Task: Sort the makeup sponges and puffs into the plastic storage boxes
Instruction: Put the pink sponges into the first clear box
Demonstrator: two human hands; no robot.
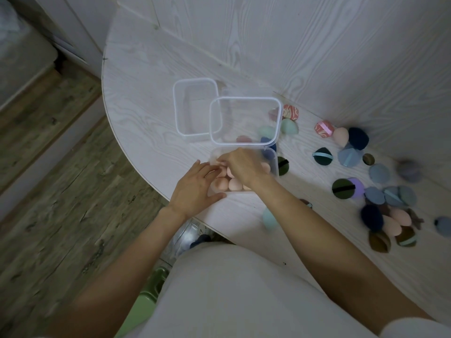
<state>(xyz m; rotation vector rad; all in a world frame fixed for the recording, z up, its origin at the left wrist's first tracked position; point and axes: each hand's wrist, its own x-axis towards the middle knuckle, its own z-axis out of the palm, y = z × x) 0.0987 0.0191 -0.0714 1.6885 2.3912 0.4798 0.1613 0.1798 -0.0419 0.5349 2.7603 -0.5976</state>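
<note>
The nearest clear plastic box (276, 167) stands at the table's front edge and holds several pink sponges (233, 184). My right hand (241, 165) reaches down into it with curled fingers that pinch one pink sponge (221, 163) at the box's far left corner. My left hand (195, 189) rests against the box's left side, fingers fairly straight over the rim and thumb along the front wall. Behind it, a second clear box (244, 100) has a few green, pink and blue pieces seen through its wall. A third clear box (192, 80) to the left looks empty.
Loose puffs and sponges lie scattered on the right of the table: a dark blue puff (358, 138), a dark green puff (343, 189), a light blue puff (379, 173), pink sponges (400, 217), and a teal sponge (269, 218) by my right forearm. The table's curved edge (156, 189) drops to wooden floor at left.
</note>
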